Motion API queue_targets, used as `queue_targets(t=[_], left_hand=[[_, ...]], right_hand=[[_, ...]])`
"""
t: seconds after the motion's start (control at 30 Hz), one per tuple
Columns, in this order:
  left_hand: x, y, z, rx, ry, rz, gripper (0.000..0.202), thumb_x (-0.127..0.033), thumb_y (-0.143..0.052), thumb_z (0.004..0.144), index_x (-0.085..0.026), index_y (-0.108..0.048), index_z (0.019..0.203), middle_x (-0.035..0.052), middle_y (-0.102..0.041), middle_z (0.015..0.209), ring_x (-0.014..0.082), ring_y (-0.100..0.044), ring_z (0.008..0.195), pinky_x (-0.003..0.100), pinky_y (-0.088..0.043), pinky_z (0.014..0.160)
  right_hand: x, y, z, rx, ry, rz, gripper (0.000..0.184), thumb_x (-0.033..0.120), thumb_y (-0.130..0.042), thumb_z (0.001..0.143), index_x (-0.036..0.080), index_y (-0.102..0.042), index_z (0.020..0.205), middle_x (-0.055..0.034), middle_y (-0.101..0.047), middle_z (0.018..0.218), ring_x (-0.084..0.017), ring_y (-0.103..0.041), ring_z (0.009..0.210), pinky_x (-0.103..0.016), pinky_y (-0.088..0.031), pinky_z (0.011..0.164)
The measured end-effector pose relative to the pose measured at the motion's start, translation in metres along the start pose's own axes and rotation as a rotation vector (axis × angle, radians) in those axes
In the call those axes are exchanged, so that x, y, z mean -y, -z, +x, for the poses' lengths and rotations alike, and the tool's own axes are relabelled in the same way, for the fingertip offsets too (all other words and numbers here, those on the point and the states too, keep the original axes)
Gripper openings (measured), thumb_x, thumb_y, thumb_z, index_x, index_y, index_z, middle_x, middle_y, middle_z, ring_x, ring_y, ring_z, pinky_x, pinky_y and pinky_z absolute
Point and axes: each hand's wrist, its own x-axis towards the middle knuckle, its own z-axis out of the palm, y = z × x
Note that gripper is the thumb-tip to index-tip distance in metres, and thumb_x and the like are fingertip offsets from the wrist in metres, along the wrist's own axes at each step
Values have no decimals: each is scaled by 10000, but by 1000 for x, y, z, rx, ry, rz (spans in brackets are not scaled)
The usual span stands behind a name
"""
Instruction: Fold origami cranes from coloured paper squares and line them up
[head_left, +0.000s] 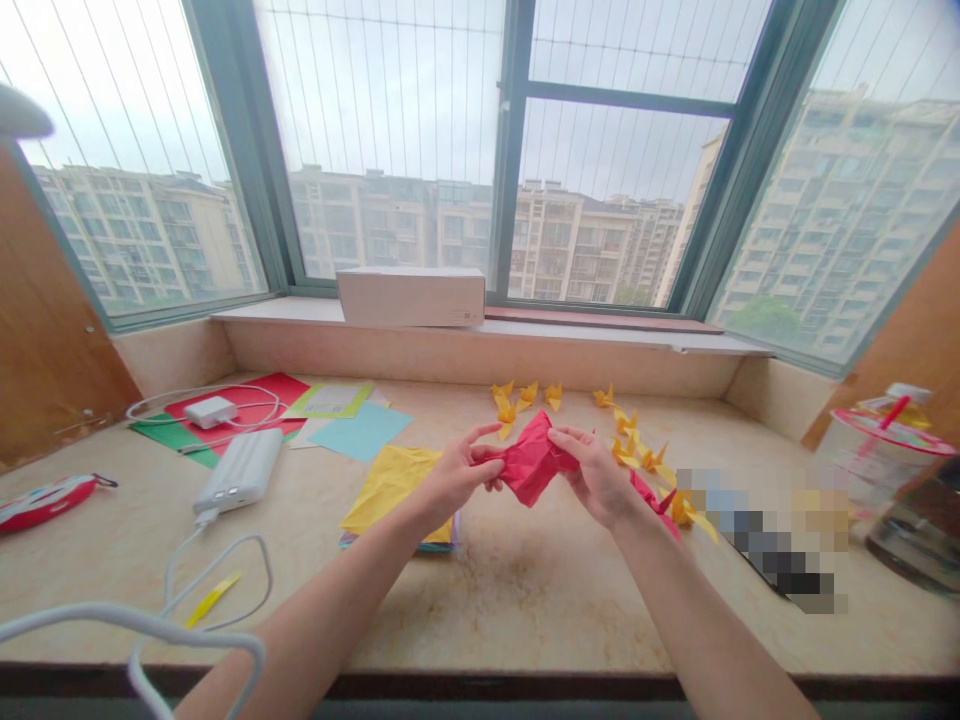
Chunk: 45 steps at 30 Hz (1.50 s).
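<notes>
A red sheet of origami paper (531, 462), creased and partly folded, is held up between both hands above the counter. My left hand (466, 468) pinches its left side between thumb and fingers. On the opposite side, my right hand (596, 475) grips the right edge, its thumb hidden behind the paper or fingers. Under my left forearm lies a stack of coloured paper with a yellow sheet (390, 485) on top. Several folded yellow paper cranes (553, 396) stand behind the hands and to the right. Red folded paper (654, 500) shows beside my right wrist.
At left are a white power bank (241, 468) with cables, a charger (211, 411), coloured sheets (364, 432) and a red pouch (49, 503). A white box (412, 298) sits on the window sill. A plastic cup (877, 445) with a red-rimmed lid stands at right, near a blurred object.
</notes>
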Motion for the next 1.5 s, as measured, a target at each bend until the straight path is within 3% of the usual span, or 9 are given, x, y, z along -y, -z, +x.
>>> queue_targets(t=[0.17,0.27,0.4,0.53,0.67,0.83,1.17,1.37,1.5], left_hand=[[-3,0,1,-85,-84,58,675,-187,-727,718,-228,-464,1339,-4,-638,867,74,-519,574,202,-341,497],[-5,0,0,-86,-129,47,640,-226,-742,728,-232,-506,1323,-13,-626,827,86,-530,625,204,-350,537],[-6,-1,-2,-64,-111,70,631,-347,-772,741,-208,-538,1310,34,-672,887,168,-619,811,265,-435,723],[-5,0,0,-124,-126,129,541,-375,-774,747,-177,-596,1218,46,-681,873,185,-633,829,302,-469,779],[-6,-1,2,-194,-162,93,513,-367,-795,722,-166,-605,1155,37,-663,890,181,-656,827,282,-507,747],[-8,-4,0,-224,-161,17,726,-334,-816,692,-252,-466,1323,-19,-617,867,148,-669,702,233,-523,610],[-10,5,0,-225,-196,36,626,-325,-811,698,-243,-544,1257,2,-628,902,150,-671,719,228,-527,612],[-10,1,0,-233,-170,57,621,-329,-809,700,-222,-539,1250,-4,-623,894,142,-667,726,235,-518,648],[-13,2,-3,-87,-55,43,639,-381,-786,734,-189,-540,1291,44,-688,905,182,-674,801,274,-507,729]], right_hand=[[-5,0,5,-175,87,-51,359,443,-777,700,187,-707,942,-41,-753,763,-202,-688,638,-325,-543,645],[-8,1,6,-226,148,-93,373,445,-767,715,197,-699,985,-50,-761,819,-223,-708,699,-357,-563,690],[-9,-1,6,-206,177,-195,331,458,-756,724,196,-723,923,-58,-763,840,-226,-705,749,-350,-557,718],[-10,0,6,-148,141,-200,324,475,-754,725,191,-738,879,-53,-763,803,-206,-696,706,-321,-539,683],[-8,2,5,-88,90,-114,335,477,-750,734,181,-740,889,-58,-761,784,-198,-694,663,-309,-531,653],[-4,1,4,-86,53,-47,342,492,-767,709,186,-722,856,-53,-754,725,-195,-682,588,-296,-517,568],[-9,12,10,-180,133,-316,371,531,-712,760,179,-714,878,-87,-769,819,-236,-732,765,-346,-560,708],[-4,6,3,14,1,-140,488,459,-744,757,192,-665,1157,-95,-767,979,-242,-732,857,-368,-563,763],[-3,7,2,66,-20,-98,482,405,-775,734,188,-681,1154,-93,-763,1009,-235,-729,845,-366,-548,787]])
